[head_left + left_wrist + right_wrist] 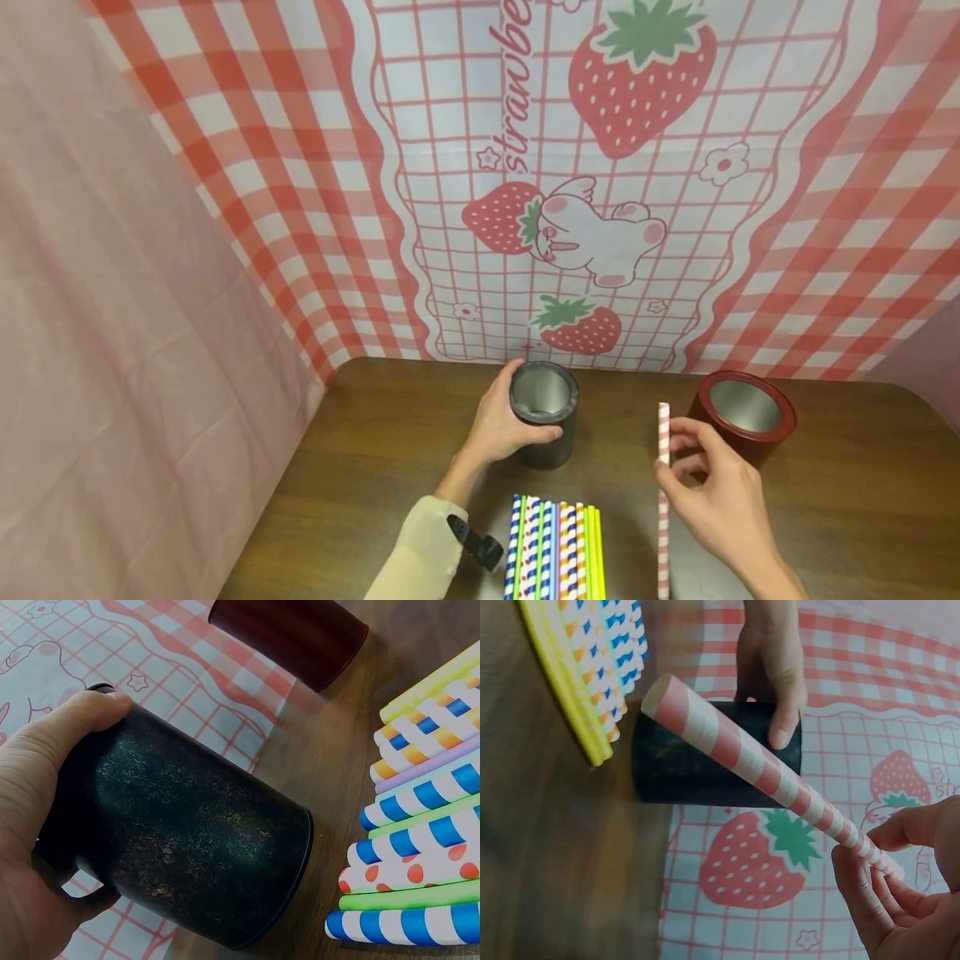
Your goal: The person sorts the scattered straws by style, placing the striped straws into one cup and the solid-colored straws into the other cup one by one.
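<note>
My left hand [501, 423] grips a black tin can [551, 450] around its upper part, thumb along the near side. The can's open top faces up and its inside looks bare metal. In the left wrist view the can [187, 825] shows a dark, mottled surface. My right hand [716, 492] pinches a pink-and-white striped paper straw [663, 517] near its upper end, between thumb and fingers. The straw stands upright in the head view, to the right of the black can. Its hollow lower end shows in the right wrist view, where the straw [742, 754] overlaps the can.
A row of colourful paper straws [555, 550], striped, dotted and plain, lies on the wooden table [360, 475] before the black can. An open dark red can [772, 417] stands behind my right hand. A strawberry-print cloth [450, 275] hangs behind the table.
</note>
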`<state>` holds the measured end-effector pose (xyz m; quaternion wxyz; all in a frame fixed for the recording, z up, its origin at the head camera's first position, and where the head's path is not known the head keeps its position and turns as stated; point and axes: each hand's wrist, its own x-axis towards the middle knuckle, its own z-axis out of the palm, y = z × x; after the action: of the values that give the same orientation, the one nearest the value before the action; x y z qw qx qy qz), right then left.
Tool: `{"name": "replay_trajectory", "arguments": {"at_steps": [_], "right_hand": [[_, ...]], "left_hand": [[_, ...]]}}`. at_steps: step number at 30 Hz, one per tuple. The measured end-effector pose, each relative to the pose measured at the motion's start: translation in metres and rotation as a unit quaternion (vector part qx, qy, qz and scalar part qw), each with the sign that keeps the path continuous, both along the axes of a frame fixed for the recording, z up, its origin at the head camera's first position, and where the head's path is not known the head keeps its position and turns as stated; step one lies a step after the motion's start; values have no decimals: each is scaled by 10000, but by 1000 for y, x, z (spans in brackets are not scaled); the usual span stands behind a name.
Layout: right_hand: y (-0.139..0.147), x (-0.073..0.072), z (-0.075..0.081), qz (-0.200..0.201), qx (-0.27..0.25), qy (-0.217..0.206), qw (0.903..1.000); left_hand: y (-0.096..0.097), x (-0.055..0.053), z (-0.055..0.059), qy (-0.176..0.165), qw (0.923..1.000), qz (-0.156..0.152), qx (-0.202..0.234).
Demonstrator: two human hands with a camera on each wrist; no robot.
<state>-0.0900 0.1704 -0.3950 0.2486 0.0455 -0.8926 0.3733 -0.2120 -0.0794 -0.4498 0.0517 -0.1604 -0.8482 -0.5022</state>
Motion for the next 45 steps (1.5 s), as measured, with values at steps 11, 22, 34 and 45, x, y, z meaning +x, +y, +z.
{"name": "replay_trajectory", "arguments": {"at_steps": [11, 22, 34, 45], "right_hand": [[-10, -12, 21, 273, -352, 388, 9983], [-18, -24, 40, 532, -1043, 1045, 9876], [-33, -43, 66, 1012, -1495, 2400, 9538], [-47, -57, 84, 1415, -1982, 2926, 9247]], "left_hand": [[0, -2, 0, 59, 10000, 7, -37], [-1, -4, 1, 67, 9999, 35, -68], [-1, -2, 0, 105, 9999, 12, -82], [1, -1, -3, 139, 9999, 30, -70]]}}
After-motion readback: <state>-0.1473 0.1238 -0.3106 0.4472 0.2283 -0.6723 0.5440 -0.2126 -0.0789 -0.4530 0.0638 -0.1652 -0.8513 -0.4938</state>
